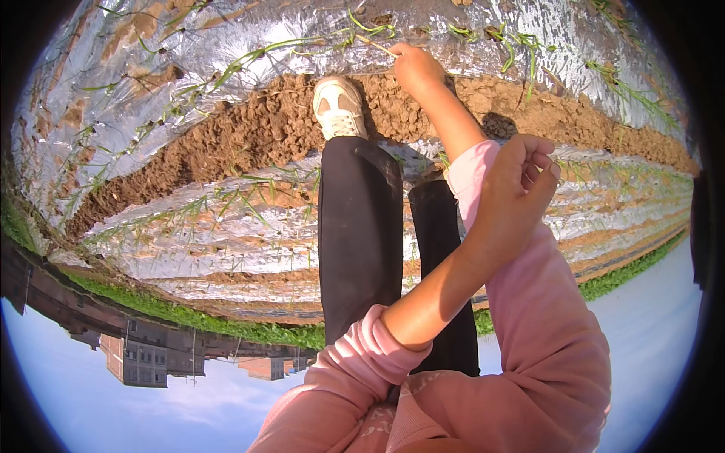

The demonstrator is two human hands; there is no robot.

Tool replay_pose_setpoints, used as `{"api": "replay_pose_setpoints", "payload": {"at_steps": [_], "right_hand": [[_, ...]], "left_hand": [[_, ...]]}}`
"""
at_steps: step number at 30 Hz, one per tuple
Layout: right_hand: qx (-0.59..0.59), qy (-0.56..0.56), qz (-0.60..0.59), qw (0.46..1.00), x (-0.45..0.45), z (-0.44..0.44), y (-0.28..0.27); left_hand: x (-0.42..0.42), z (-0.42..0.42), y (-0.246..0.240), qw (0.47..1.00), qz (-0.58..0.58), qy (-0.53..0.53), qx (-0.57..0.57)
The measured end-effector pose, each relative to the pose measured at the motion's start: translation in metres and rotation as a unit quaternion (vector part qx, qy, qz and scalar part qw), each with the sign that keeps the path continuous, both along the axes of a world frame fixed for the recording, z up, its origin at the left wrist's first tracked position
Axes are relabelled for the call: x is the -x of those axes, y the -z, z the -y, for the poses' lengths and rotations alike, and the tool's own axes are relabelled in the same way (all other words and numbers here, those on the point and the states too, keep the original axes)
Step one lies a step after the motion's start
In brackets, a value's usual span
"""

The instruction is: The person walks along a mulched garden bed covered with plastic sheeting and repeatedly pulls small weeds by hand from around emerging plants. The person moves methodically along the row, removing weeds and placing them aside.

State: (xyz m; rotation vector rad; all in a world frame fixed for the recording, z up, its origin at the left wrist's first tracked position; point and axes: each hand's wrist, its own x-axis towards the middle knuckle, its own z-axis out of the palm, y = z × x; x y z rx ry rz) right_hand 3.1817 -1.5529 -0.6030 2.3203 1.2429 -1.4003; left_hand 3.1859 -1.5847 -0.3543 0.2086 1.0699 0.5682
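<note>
My right hand [419, 71] grips a thin, pale yellow stick [375, 45]. Its far end points at a green seedling [346, 39] lying low on the plastic mulch film [272, 31]. Several more seedlings with long narrow leaves [529, 42] grow out of holes in the film to the right of that hand. My left hand [518, 178] crosses over my right arm, near the elbow. Its fingers are loosely curled, the thumb stands apart, and I see nothing held.
My pale shoe [340, 107] stands in a furrow of crumbly brown soil [272, 124]. More film-covered rows [215, 232] with thin green plants lie behind my legs. A green strip [226, 328] and brick buildings [139, 359] appear upside down beyond. A dark shape [699, 226] stands at the right rim.
</note>
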Motion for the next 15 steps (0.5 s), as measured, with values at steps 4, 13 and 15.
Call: {"api": "replay_pose_setpoints", "payload": {"at_steps": [4,13,15], "right_hand": [[-0.026,0.018,-0.024,0.999,0.008,-0.002,0.0],[-0.004,-0.002,-0.018,1.0,0.002,0.008,-0.003],[-0.006,0.055,-0.049,0.997,0.009,0.007,0.0]], "left_hand": [[0.002,-0.001,0.0,0.999,-0.024,0.018,-0.028],[0.002,-0.003,-0.004,1.0,0.002,0.006,0.022],[0.002,-0.003,-0.004,1.0,-0.006,0.009,0.006]]}}
